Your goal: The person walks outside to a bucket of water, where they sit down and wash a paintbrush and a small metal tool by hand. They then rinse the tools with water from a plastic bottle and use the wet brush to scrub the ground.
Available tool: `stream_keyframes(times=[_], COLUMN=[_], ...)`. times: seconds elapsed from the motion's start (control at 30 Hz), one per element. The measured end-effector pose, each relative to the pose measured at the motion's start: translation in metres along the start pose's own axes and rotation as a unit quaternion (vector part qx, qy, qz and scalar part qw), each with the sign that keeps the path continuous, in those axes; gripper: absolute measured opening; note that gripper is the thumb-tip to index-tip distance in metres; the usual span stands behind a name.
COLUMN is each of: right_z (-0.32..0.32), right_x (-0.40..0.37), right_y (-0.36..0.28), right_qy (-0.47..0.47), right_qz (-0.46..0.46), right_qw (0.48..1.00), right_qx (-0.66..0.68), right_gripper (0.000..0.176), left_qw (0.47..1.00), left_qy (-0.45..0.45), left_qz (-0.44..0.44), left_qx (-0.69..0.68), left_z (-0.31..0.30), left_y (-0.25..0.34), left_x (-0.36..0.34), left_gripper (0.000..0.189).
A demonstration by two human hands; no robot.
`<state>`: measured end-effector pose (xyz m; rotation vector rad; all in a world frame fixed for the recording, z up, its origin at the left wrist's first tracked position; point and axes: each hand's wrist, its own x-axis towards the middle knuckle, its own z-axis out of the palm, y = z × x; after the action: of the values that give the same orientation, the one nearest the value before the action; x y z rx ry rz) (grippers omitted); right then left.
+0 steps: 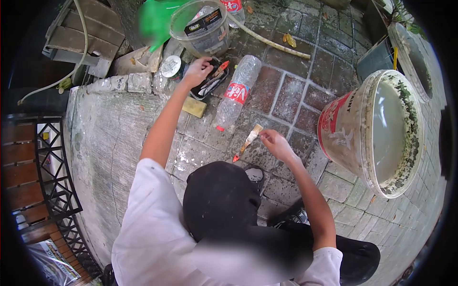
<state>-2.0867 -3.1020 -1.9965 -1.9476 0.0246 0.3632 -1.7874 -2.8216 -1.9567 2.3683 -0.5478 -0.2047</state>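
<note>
My left hand [198, 73] is over the upper left part of a small black tray [215, 86], fingers and thumb apart. A red-tipped brush handle [222, 68] and other tools lie in the tray, close to my fingertips. My right hand [276, 144] has its fingers pinched together beside the bristles of a paintbrush [251, 136]. Whitish residue coats that brush, and its red handle end points toward my shoe. Whatever the right fingers hold, if anything, is hidden. Between my hands lies a clear plastic bottle [243, 74] with a red label.
A large bucket of cloudy water [387, 128] stands at the right. Beyond the tray are a clear tub [202, 40], a green plastic bag [160, 21] and a hose [272, 42]. A yellowish sponge [194, 107] and a white-lidded can [171, 66] sit near the tray.
</note>
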Motion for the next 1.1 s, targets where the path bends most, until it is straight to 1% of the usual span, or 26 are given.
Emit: stream_keyframes(times=[0.03, 0.07, 0.13, 0.17, 0.2, 0.23, 0.27, 0.33, 0.37, 0.43, 0.47, 0.53, 0.57, 0.6, 0.67, 0.7, 0.77, 0.87, 0.9, 1.0, 1.03, 1.1], right_z=[0.000, 0.000, 0.002, 0.012, 0.025, 0.035, 0.038, 0.043, 0.045, 0.047, 0.048, 0.048, 0.046, 0.042, 0.036, 0.034, 0.030, 0.022, 0.021, 0.023, 0.023, 0.027], right_x=[0.002, 0.001, 0.000, -0.003, -0.004, -0.009, -0.012, -0.012, -0.008, -0.005, -0.004, -0.005, -0.006, -0.005, -0.005, -0.006, -0.006, -0.009, -0.009, -0.008, -0.008, -0.009], right_y=[-0.002, -0.006, -0.011, -0.003, 0.009, 0.017, 0.020, 0.025, 0.028, 0.027, 0.025, 0.031, 0.034, 0.032, 0.029, 0.028, 0.035, 0.037, 0.037, 0.035, 0.034, 0.029], right_qy=[0.004, 0.011, 0.022, 0.014, 0.008, -0.001, 0.004, 0.012, 0.036, 0.056, 0.067, 0.042, 0.026, 0.012, 0.069, 0.097, 0.129, 0.163, 0.167, 0.162, 0.158, 0.117], right_qz=[-0.007, -0.012, -0.018, -0.065, -0.116, -0.168, -0.164, -0.164, -0.129, -0.092, -0.074, -0.126, -0.143, -0.160, -0.089, -0.051, -0.049, -0.064, -0.067, -0.082, -0.086, -0.080], right_qw=[0.999, 0.991, 0.951, 0.940, 0.926, 0.909, 0.906, 0.898, 0.901, 0.906, 0.908, 0.898, 0.898, 0.896, 0.904, 0.905, 0.917, 0.924, 0.924, 0.930, 0.932, 0.941], right_qx=[-0.048, -0.134, -0.307, -0.334, -0.359, -0.381, -0.389, -0.408, -0.412, -0.409, -0.408, -0.419, -0.416, -0.414, -0.413, -0.411, -0.374, -0.339, -0.337, -0.320, -0.313, -0.307], right_gripper=[0.022, 0.025, 0.031, 0.034, 0.038, 0.042, 0.045, 0.050, 0.049, 0.049, 0.049, 0.048, 0.049, 0.049, 0.048, 0.048, 0.047, 0.045, 0.044, 0.044, 0.044, 0.046], left_qw=[0.998, 0.991, 0.981, 0.986, 0.981, 0.986, 0.988, 0.996, 0.996, 0.995, 0.995, 0.994, 0.993, 0.993, 0.991, 0.992, 0.993, 0.982, 0.956, 0.930, 0.935, 0.942], left_qy=[0.062, 0.119, 0.191, 0.151, 0.111, 0.047, -0.013, -0.054, -0.043, -0.022, -0.013, 0.005, -0.005, -0.012, -0.033, -0.025, -0.012, -0.072, -0.124, -0.097, -0.101, -0.111], left_qz=[0.017, 0.035, 0.034, -0.061, -0.154, -0.151, -0.145, -0.071, -0.077, -0.090, -0.079, -0.053, -0.055, -0.077, -0.119, -0.114, -0.103, -0.166, -0.246, -0.295, -0.291, -0.281], left_qx=[-0.019, -0.042, -0.007, -0.029, -0.047, -0.049, -0.051, -0.005, 0.010, 0.040, 0.057, 0.093, 0.103, 0.083, 0.042, 0.044, 0.047, -0.046, -0.099, -0.195, -0.177, -0.144], left_z=[-0.007, -0.007, 0.006, 0.023, 0.042, 0.068, 0.096, 0.140, 0.150, 0.167, 0.172, 0.178, 0.180, 0.180, 0.184, 0.184, 0.179, 0.172, 0.167, 0.164, 0.165, 0.170], left_y=[0.016, 0.032, 0.044, 0.053, 0.064, 0.073, 0.080, 0.074, 0.080, 0.092, 0.095, 0.097, 0.095, 0.095, 0.097, 0.100, 0.102, 0.088, 0.088, 0.097, 0.097, 0.094], left_x=[-0.020, -0.046, -0.102, -0.137, -0.172, -0.209, -0.238, -0.278, -0.282, -0.288, -0.287, -0.280, -0.275, -0.272, -0.266, -0.263, -0.258, -0.253, -0.248, -0.248, -0.247, -0.245], left_gripper=[0.032, 0.029, 0.025, 0.025, 0.025, 0.026, 0.028, 0.035, 0.035, 0.036, 0.037, 0.039, 0.037, 0.035, 0.032, 0.031, 0.029, 0.037, 0.038, 0.029, 0.029, 0.029])
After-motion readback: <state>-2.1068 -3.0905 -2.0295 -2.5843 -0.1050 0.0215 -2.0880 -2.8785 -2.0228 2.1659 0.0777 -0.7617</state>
